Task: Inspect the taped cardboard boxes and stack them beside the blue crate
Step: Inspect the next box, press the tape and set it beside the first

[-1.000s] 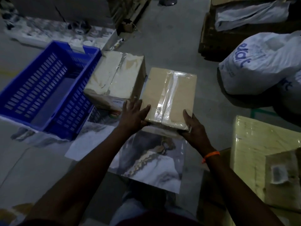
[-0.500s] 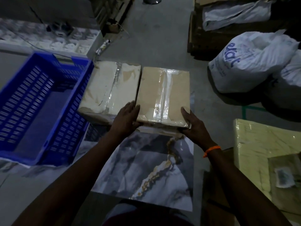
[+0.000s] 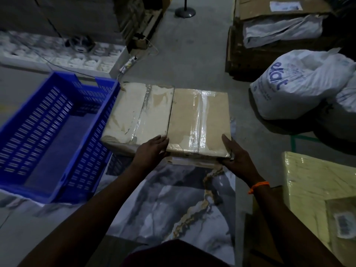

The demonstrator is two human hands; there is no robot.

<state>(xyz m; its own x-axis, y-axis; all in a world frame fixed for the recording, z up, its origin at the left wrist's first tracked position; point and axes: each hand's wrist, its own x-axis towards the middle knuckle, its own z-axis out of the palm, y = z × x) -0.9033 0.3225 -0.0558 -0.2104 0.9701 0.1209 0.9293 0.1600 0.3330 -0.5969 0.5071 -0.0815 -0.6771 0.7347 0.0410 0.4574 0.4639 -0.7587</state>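
Observation:
A brown cardboard box (image 3: 200, 120) with clear tape down its middle lies on the floor, side by side with a paler taped box (image 3: 140, 114). The pale box touches the right wall of the blue crate (image 3: 57, 132). My left hand (image 3: 152, 151) grips the brown box's near left corner. My right hand (image 3: 235, 158) holds its near right corner, an orange band on that wrist. The two boxes sit flush against each other.
White sacks (image 3: 300, 83) lie at the right. A yellow wrapped parcel (image 3: 316, 182) is near right. A marble-patterned sheet (image 3: 181, 205) covers the floor in front of me. Pallets with cardboard (image 3: 269, 35) stand at the back right, white trays (image 3: 57, 54) back left.
The brown box has moved left and down until it rests against the pale box. Both hands stayed on its near corners; the camera view shifted.

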